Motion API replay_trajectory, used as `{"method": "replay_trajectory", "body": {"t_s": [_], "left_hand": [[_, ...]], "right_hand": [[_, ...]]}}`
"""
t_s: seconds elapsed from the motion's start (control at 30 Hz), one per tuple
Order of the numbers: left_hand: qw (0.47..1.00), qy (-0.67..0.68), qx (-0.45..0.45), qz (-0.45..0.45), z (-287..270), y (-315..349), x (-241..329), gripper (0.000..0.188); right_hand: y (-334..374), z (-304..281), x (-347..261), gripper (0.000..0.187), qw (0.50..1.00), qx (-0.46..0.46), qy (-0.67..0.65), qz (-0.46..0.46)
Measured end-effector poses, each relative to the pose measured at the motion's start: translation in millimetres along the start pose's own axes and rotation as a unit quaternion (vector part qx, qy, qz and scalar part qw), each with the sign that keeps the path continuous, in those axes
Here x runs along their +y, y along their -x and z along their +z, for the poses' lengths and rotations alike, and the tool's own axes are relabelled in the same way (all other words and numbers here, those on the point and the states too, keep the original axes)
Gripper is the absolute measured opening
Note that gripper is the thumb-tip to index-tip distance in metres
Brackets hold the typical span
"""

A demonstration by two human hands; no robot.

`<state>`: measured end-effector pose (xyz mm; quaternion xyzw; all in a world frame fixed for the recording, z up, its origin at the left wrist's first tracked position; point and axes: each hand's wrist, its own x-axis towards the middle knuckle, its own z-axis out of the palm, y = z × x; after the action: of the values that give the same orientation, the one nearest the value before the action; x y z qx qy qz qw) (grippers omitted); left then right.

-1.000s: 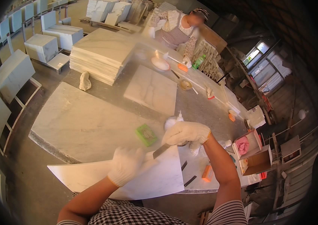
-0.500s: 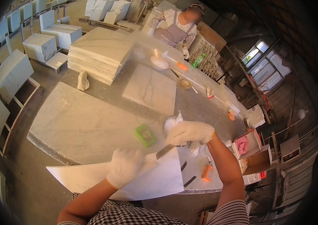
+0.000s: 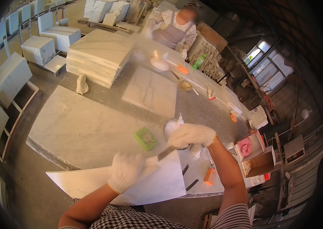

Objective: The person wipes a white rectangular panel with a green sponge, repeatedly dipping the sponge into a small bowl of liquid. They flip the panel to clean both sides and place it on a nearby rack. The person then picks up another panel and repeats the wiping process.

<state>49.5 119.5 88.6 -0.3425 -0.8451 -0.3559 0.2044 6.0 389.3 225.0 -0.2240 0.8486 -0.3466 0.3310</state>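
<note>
My right hand (image 3: 192,136), in a white knit glove, is closed round a putty knife (image 3: 165,153) whose flat dark blade points down toward the near white marble slab (image 3: 165,177). My left hand (image 3: 126,173), gloved too, is curled over that slab's far edge, left of the blade; what its fingers hold, if anything, is hidden. The near slab shows faint grey veins and a slightly curved outline from the lens. Just beyond my right hand stands a white bottle with a nozzle (image 3: 179,121). A green box (image 3: 145,138) lies on a larger slab (image 3: 81,126).
A stack of marble slabs (image 3: 96,57) and a single slab (image 3: 150,91) lie farther off. Two dark blades (image 3: 192,184) and an orange box (image 3: 209,176) are at right, near open cartons (image 3: 260,162). A co-worker (image 3: 173,28) stands across the table.
The view has shifted slightly, so the background sits a little farther left. My hands and the putty knife stay in nearly the same place at the slab's edge.
</note>
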Motion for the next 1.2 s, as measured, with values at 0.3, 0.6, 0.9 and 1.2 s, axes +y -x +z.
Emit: {"method": "replay_trajectory", "body": {"t_s": [0.3, 0.6, 0.9, 1.2], "left_hand": [[1.0, -0.008, 0.015, 0.007, 1.7, -0.1, 0.1, 0.053], [1.0, -0.016, 0.003, 0.007, -0.4, 1.5, 0.1, 0.052], [1.0, -0.017, -0.003, -0.003, 0.1, 2.9, 1.3, 0.051], [0.999, -0.029, 0.0, 0.014, 2.1, 3.1, -0.3, 0.052]], "right_hand": [[-3.8, 3.9, -4.9, 0.023, 0.998, -0.024, 0.064, -0.005], [8.4, 4.8, -21.9, 0.025, 0.984, 0.005, -0.047, 0.173], [16.4, 15.0, -19.0, 0.024, 0.988, 0.057, -0.072, 0.124], [23.7, 31.5, -13.7, 0.022, 0.981, 0.128, -0.095, 0.111]]}}
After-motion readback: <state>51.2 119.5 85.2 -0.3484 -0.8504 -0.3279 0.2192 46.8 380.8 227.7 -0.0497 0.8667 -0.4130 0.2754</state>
